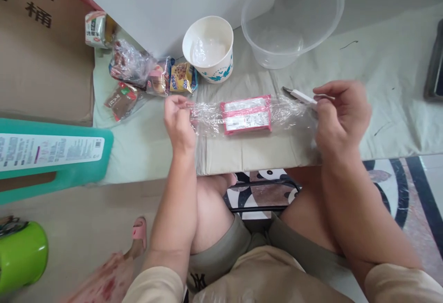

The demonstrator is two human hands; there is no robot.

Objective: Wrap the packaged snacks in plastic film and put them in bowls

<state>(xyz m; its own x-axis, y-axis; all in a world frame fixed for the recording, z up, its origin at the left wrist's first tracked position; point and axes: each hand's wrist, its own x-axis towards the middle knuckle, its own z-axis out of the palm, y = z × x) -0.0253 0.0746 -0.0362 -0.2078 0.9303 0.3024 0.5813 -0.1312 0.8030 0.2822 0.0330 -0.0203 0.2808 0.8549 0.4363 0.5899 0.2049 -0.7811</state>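
A small pink-and-white packet (247, 114) with printed text lies wrapped in clear plastic film (209, 117) near the table's front edge. My left hand (180, 123) is closed on the film's left end. My right hand (341, 113) is closed around a slim white cutter (302, 96) with a dark tip that points left. The film's right end reaches my right fingers; whether they also pinch it I cannot tell. Just beyond the packet stands a white paper cup (209, 49) with a teal leaf pattern and clear plastic inside.
Wrapped snacks (155, 79) lie at the back left, beside a large white box (180, 3) and a cardboard box (44, 53). A clear round tub (277, 56) stands behind my right hand. A green jug (100, 143) is at the left edge. Someone's pink-sandalled foot (139, 233) shows below.
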